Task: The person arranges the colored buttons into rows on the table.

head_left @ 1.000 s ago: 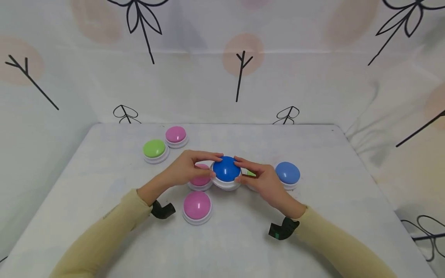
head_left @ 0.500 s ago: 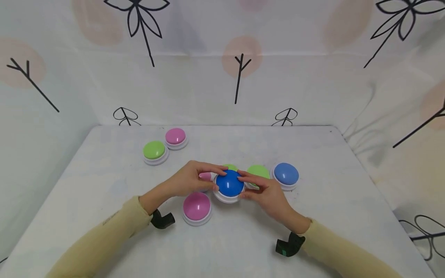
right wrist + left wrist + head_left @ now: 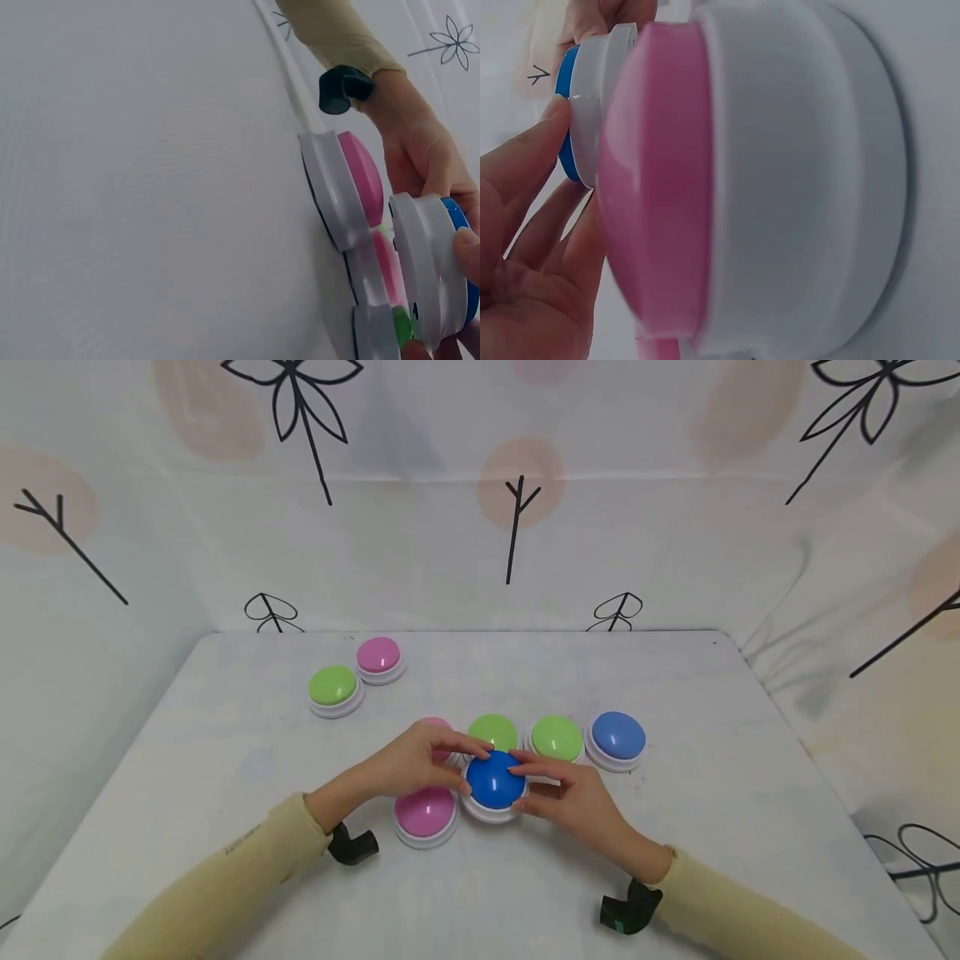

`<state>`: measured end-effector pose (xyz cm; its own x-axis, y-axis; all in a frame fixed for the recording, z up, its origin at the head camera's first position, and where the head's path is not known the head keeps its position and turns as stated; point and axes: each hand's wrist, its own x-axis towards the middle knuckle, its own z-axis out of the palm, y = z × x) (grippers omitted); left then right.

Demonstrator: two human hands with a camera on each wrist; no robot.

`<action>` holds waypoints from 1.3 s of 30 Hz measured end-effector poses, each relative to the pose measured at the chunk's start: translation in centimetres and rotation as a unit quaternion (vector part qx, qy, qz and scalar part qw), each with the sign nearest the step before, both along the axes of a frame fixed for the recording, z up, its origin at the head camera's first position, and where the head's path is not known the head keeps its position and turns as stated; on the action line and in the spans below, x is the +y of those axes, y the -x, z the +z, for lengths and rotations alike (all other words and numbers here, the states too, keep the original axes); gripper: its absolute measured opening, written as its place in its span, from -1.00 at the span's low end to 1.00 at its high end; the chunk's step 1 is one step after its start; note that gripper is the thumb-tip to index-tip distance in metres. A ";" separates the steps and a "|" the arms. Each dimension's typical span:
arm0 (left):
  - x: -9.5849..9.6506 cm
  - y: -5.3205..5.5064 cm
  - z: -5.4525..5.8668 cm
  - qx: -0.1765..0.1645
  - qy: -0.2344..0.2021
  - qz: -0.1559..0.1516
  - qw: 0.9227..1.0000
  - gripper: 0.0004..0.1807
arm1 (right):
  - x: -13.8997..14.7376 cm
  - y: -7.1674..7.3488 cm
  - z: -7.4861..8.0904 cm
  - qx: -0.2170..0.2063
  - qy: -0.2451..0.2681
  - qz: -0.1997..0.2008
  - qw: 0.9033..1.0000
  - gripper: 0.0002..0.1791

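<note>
Both hands hold a dark blue domed push button (image 3: pixel 495 781) with a white base. My left hand (image 3: pixel 405 767) grips its left side, thumb low and fingers on the dome's edge. From the right, my right hand (image 3: pixel 576 800) grips it the same way. In the right wrist view the blue button (image 3: pixel 431 270) is raised off the table, its base apart from the surface. Just left of it sits a pink button (image 3: pixel 424 814), large in the left wrist view. A green button (image 3: pixel 492 730) lies right behind it. Another pink button (image 3: pixel 437 723) is mostly hidden by my left hand.
To the right stand a second green button (image 3: pixel 557 737) and a lighter blue button (image 3: pixel 618 735), side by side. Farther back on the left are a green button (image 3: pixel 332 685) and a pink button (image 3: pixel 378 655). The white table (image 3: pixel 300 893) meets a patterned cloth backdrop (image 3: pixel 420 552).
Both hands have carried the blue button toward me and slightly right. The green button behind it has come into view, as has more of the second green one.
</note>
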<state>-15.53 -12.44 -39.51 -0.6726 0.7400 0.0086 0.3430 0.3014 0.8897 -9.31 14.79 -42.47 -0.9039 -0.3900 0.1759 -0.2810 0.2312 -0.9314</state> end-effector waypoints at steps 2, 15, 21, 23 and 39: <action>0.1 -0.1 -0.2 -0.008 0.007 -0.002 1.000 -0.53 | 0.1 -0.2 -0.2 -0.001 0.001 0.003 1.000 -0.59; 0.5 -0.5 -0.9 0.023 0.038 -0.035 0.998 -0.59 | 0.3 -0.7 -0.8 0.000 -0.023 0.020 1.000 -0.60; 0.6 -0.5 -1.3 0.029 0.053 -0.047 0.997 -0.62 | 0.3 -0.6 -1.4 0.021 -0.057 0.026 0.998 -0.59; 0.6 -0.6 -1.4 0.030 0.062 -0.048 0.996 -0.61 | 0.2 -0.6 -1.4 0.018 -0.063 0.028 0.997 -0.58; 0.8 -0.7 -1.3 0.073 0.080 -0.064 0.992 -0.60 | 0.4 -0.5 -1.3 0.020 -0.097 0.045 0.994 -0.54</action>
